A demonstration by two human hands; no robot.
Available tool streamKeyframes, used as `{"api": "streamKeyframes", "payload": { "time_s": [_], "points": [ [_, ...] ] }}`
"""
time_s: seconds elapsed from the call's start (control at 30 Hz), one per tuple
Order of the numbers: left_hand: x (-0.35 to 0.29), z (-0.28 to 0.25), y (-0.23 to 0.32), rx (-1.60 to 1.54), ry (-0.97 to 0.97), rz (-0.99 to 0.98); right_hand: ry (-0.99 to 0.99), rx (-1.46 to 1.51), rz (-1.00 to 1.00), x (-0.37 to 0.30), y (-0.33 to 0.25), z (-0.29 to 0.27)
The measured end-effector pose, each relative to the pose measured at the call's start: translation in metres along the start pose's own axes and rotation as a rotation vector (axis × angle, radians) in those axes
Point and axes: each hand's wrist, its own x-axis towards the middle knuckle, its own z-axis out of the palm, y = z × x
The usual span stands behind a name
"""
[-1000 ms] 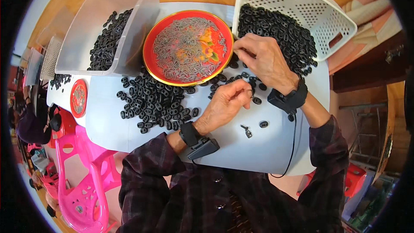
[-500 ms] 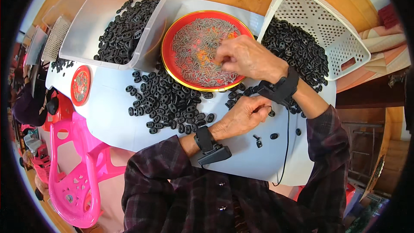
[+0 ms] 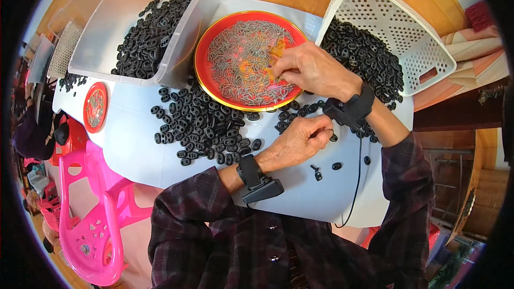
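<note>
The white worktop (image 3: 134,128) carries a clear plastic bin (image 3: 96,48) at the left, a white perforated basket (image 3: 436,59) at the right and a round red tray (image 3: 205,67) between them. The right hand (image 3: 316,69) reaches over the tray's right side and the left hand (image 3: 300,139) rests lower, fingers bent on both; whether either grip is closed on anything I cannot tell. Black oval pieces (image 3: 198,128) fill parts of bin and basket and lie loose before the tray, while small grey screws (image 3: 241,59) strew its floor.
</note>
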Motion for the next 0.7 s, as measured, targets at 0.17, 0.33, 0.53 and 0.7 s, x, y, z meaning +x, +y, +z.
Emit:
{"api": "streamKeyframes", "payload": {
  "time_s": [0.17, 0.33, 0.53, 0.7],
  "points": [
    [0.0, -0.001, -0.002, 0.013, -0.02, 0.002, 0.197, 0.134, 0.19, 0.001, -0.005, -0.013],
    [0.001, -0.001, 0.001, 0.01, -0.012, 0.004, 0.142, -0.13, 0.116, 0.0, 0.003, -0.008],
    [0.001, -0.001, -0.004, 0.015, 0.004, 0.032, 0.071, -0.197, 0.074, 0.009, 0.007, 0.0],
    [0.001, -0.001, -0.002, 0.004, -0.018, 0.011, 0.022, -0.209, 0.088, 0.01, 0.01, -0.003]
  ]
}}
